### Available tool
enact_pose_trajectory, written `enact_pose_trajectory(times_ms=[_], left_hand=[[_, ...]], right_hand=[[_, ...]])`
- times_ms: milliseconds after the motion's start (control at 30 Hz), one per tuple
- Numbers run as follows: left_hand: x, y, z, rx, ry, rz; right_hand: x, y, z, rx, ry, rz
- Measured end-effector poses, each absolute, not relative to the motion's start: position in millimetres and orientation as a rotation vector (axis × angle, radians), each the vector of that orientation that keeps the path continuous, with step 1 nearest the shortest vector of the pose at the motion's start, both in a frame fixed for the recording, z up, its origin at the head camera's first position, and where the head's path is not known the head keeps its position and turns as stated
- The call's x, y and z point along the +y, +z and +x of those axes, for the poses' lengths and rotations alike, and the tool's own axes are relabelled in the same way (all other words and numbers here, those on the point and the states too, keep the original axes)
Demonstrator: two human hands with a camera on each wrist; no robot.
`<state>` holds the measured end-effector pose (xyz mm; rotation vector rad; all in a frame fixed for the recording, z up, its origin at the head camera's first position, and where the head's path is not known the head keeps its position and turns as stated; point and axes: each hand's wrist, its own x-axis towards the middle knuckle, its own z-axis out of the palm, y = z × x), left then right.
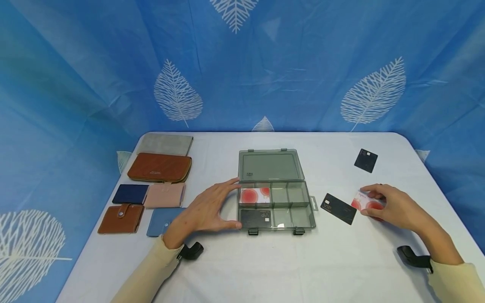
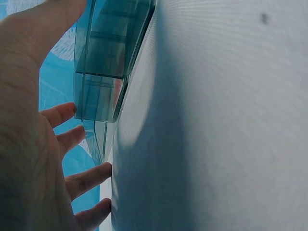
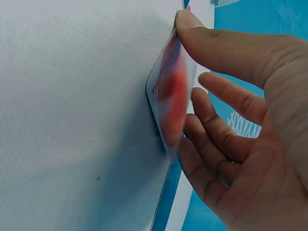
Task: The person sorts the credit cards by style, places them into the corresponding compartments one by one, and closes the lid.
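Observation:
My left hand [image 1: 208,208] is beside the left edge of a translucent grey-green compartment box [image 1: 300,193], fingers spread and thumb near the front left corner. In the left wrist view, fingertips meet the box wall [image 2: 96,103]. The box's lid [image 1: 270,165] lies folded back. A red-and-white card [image 1: 255,195] lies in its back left part, a black VIP card [image 1: 255,218] in the front left. On the right, my right hand [image 1: 399,206] pinches another red-and-white card [image 3: 168,96] between thumb and fingers; it stands tilted at the tabletop.
A black VIP card [image 1: 338,208] lies between box and right hand, another black card [image 1: 366,160] farther back. At left lie a grey pouch [image 1: 165,144], brown zip wallet [image 1: 159,167], navy [image 1: 130,194], pink [image 1: 164,195], brown snap [image 1: 121,219] and blue [image 1: 161,221] wallets.

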<state>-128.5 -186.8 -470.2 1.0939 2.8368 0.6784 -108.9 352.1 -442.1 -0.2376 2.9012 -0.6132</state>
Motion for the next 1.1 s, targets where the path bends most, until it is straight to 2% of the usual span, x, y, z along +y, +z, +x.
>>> enact_pose_trajectory(times_ms=[533,1100], left_hand=[[-186,-469,-127,2.835,0.660,1.089],[-186,-468,-127,2.839,0.663,1.086]], right_hand=[[351,-443,-108,3.020,-0.677,-0.381],[286,-402,-122,3.085,-0.836,-0.518]])
